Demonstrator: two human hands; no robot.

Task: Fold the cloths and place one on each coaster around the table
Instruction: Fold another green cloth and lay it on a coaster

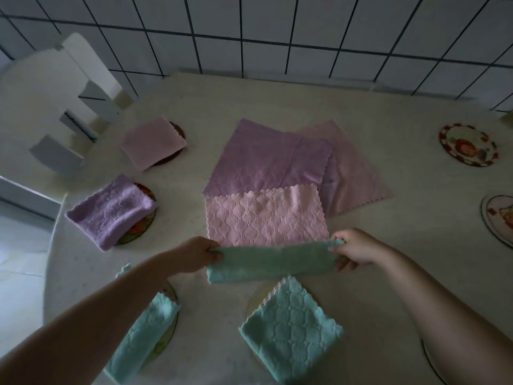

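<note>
The round tabletop (361, 112) carried everything, pale and speckled, with a white chair (69, 107) at its far left edge and a tiled wall behind. At its centre lay the unfolded stack: a purple cloth (266, 159) spread flat over a pink cloth (355, 173), and a smaller pink quilted cloth (263, 215) lying across their near edge. Four folded cloths already sat on coasters: a pink one (152, 143) and a purple one (111, 209) along the left edge, a green one (141, 332) at the near left, and a green square (291, 329) at the near edge. Two patterned coasters, one (467, 144) farther and one (499, 218) nearer, stood bare at the right edge.

The green cloth (272, 262) in work hung just above the near centre, doubled into a band, its long axis running left to right. The left hand (194, 254) pinched its left end with curled fingers, and the right hand (355, 248) pinched its right end likewise, so both were equally near. Judged from this, the next fold would bring the two ends together, and the bare coasters lay to the right, nearer the right hand
</note>
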